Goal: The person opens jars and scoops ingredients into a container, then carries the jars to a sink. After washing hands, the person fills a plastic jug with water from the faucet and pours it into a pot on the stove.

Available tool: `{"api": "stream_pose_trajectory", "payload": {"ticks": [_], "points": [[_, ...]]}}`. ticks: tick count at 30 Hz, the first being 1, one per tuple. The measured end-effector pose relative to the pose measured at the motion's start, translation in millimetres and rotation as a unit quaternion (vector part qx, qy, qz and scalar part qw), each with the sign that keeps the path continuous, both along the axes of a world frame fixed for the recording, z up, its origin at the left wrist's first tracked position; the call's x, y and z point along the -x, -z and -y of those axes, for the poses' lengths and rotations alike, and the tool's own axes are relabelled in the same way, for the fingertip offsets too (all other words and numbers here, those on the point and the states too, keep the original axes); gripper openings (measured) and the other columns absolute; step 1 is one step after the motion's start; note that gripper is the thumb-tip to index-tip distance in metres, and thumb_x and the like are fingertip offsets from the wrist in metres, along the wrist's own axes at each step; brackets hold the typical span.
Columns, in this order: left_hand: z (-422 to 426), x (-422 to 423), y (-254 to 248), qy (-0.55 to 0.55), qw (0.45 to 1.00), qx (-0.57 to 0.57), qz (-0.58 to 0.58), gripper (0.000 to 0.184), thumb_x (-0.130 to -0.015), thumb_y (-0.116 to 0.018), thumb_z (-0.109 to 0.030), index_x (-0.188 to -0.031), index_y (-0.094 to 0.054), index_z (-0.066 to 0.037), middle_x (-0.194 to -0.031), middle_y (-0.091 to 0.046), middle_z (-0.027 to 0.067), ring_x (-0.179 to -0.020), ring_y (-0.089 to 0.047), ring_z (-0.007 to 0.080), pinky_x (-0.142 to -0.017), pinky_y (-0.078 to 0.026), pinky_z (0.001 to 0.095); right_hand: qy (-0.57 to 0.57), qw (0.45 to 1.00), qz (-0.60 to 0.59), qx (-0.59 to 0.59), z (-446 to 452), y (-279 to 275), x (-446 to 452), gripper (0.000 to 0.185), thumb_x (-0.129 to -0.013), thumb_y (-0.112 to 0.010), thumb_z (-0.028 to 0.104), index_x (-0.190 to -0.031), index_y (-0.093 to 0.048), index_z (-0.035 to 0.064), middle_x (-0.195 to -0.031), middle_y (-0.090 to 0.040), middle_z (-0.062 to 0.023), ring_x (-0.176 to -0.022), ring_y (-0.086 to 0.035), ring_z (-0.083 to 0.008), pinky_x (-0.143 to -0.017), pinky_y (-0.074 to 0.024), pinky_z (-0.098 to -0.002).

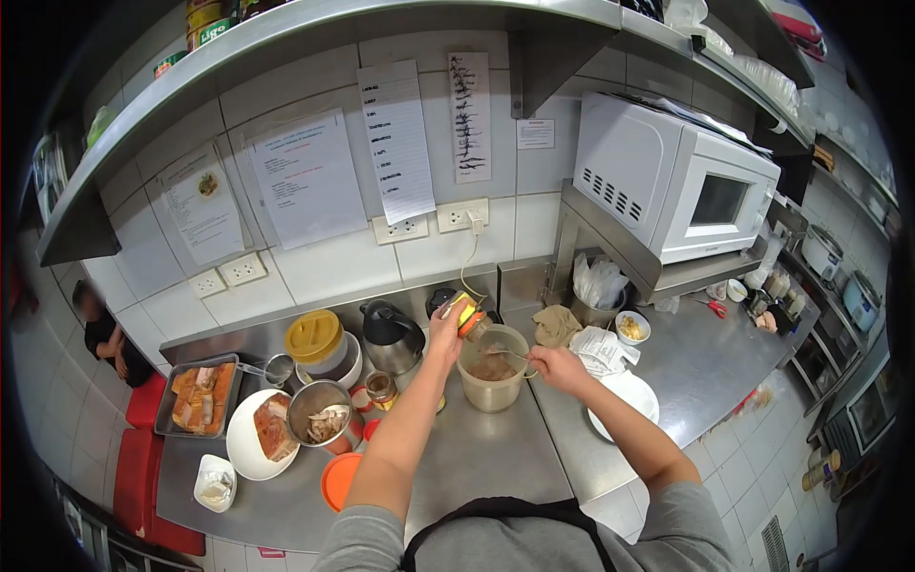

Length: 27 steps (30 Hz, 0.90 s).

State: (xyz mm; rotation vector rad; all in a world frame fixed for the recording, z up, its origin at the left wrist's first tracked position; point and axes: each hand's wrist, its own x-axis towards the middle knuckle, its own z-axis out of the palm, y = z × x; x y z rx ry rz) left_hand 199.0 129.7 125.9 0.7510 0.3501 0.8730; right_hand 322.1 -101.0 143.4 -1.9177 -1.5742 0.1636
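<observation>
The only brand I can make out is "Ligo", in white on a green can [215, 32] on the upper shelf [315, 43]. Below it, a printed sheet [303, 176] with red lines, a handwritten list [396, 143] and a narrow strip [469, 116] of dark scrawls hang on the tiled wall, their wording too small to read. The left hand [444, 331] is closed around a jar [471, 319] with a yellow and orange label, also unreadable, and holds it tilted above the rim of a deep container [492, 394]. The right hand [560, 370] is closed on the handle of a utensil [510, 354] that reaches into that container, where a brownish mixture lies. The container stands on the steel desk [467, 467], between the forearms and just beside a crumpled cloth [557, 326].
</observation>
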Motion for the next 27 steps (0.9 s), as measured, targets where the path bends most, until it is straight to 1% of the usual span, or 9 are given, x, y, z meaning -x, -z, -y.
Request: {"api": "stream_pose_trajectory", "payload": {"ticks": [2,5,8,9,11,14,20,24,27], "points": [[-4,0,0,0.018,1.000,0.008,0.017,0.070,-0.072,-0.079,-0.011,-0.126,-0.035,0.000,-0.115,-0.053,0.0148,-0.099,-0.058,0.0227,-0.087,-0.050,0.0368,0.029,0.999,-0.020,-0.018,0,-6,8,0.015,-0.085,-0.054,0.012,-0.098,-0.059,0.0069,-0.088,-0.064,-0.0191,-0.083,-0.060,-0.0398,-0.069,-0.0474,-0.0435],[-4,0,0,0.012,0.999,-0.032,0.013,0.058,-0.078,-0.073,-0.025,-0.122,-0.042,-0.001,-0.112,-0.056,0.0148,-0.098,-0.059,0.0235,-0.088,-0.050,0.0376,0.033,0.991,-0.097,-0.088,-6,-6,16,0.015,-0.086,-0.054,0.011,-0.099,-0.058,0.0055,-0.087,-0.064,-0.0193,-0.082,-0.060,-0.0402,-0.068,-0.0472,-0.0444],[11,12,-30,0.196,0.977,0.018,0.085,0.052,-0.083,-0.060,-0.043,-0.114,-0.051,-0.003,-0.107,-0.060,0.0142,-0.100,-0.059,0.0241,-0.088,-0.049,0.0376,0.037,0.980,-0.108,-0.166,-30,-4,27,0.013,-0.085,-0.055,0.010,-0.097,-0.057,0.0045,-0.086,-0.063,-0.0203,-0.082,-0.059,-0.0412,-0.068,-0.0465,-0.0458],[16,9,-35,0.182,0.981,0.042,0.057,0.055,-0.086,-0.047,-0.052,-0.110,-0.055,-0.002,-0.101,-0.063,0.0136,-0.095,-0.062,0.0270,-0.084,-0.051,0.0396,0.040,0.979,-0.077,-0.183,-39,-4,29,0.013,-0.085,-0.055,0.010,-0.096,-0.056,0.0041,-0.085,-0.063,-0.0207,-0.082,-0.059,-0.0414,-0.068,-0.0463,-0.0461],[19,7,-43,0.174,0.983,0.050,0.016,0.052,-0.086,-0.050,-0.051,-0.105,-0.057,-0.003,-0.097,-0.064,0.0132,-0.091,-0.063,0.0260,-0.081,-0.053,0.0397,0.056,0.983,-0.051,-0.165,-48,-16,40,0.009,-0.086,-0.053,0.008,-0.093,-0.055,0.0034,-0.087,-0.061,-0.0225,-0.083,-0.057,-0.0429,-0.068,-0.0455,-0.0475],[15,2,-40,0.157,0.987,0.043,-0.006,0.044,-0.083,-0.059,-0.046,-0.098,-0.060,-0.005,-0.090,-0.065,0.0118,-0.081,-0.065,0.0229,-0.074,-0.055,0.0391,0.017,0.990,-0.026,-0.139,-57,-11,35,0.010,-0.086,-0.054,0.004,-0.095,-0.055,0.0001,-0.080,-0.063,-0.0171,-0.074,-0.063,-0.0322,-0.064,-0.0469,-0.0377],[3,1,-26,0.121,0.992,-0.002,-0.021,0.039,-0.081,-0.064,-0.040,-0.097,-0.059,-0.005,-0.086,-0.065,0.0100,-0.077,-0.064,0.0208,-0.072,-0.055,0.0375,-0.120,0.949,-0.292,0.016,-39,-23,-1,0.009,-0.090,-0.053,0.006,-0.096,-0.056,-0.0002,-0.074,-0.054,0.0036,-0.072,-0.048,-0.0044,-0.065,-0.0412,-0.0228],[-6,1,-17,0.100,0.995,0.014,-0.007,0.036,-0.078,-0.070,-0.032,-0.102,-0.054,-0.010,-0.088,-0.060,0.0047,-0.077,-0.062,0.0186,-0.068,-0.056,0.0365,-0.108,0.959,-0.258,0.037,-20,-15,-9,0.009,-0.089,-0.054,0.006,-0.096,-0.058,0.0019,-0.071,-0.055,0.0017,-0.070,-0.049,-0.0057,-0.063,-0.0413,-0.0241],[-7,2,-14,0.076,0.997,0.020,0.001,0.038,-0.079,-0.070,-0.033,-0.102,-0.054,-0.008,-0.089,-0.060,0.0048,-0.078,-0.062,0.0191,-0.069,-0.055,0.0358,-0.081,0.993,-0.088,0.003,-3,-5,-7,0.010,-0.086,-0.057,0.007,-0.095,-0.059,0.0037,-0.072,-0.061,-0.0062,-0.067,-0.057,-0.0155,-0.062,-0.0448,-0.0308]]}}
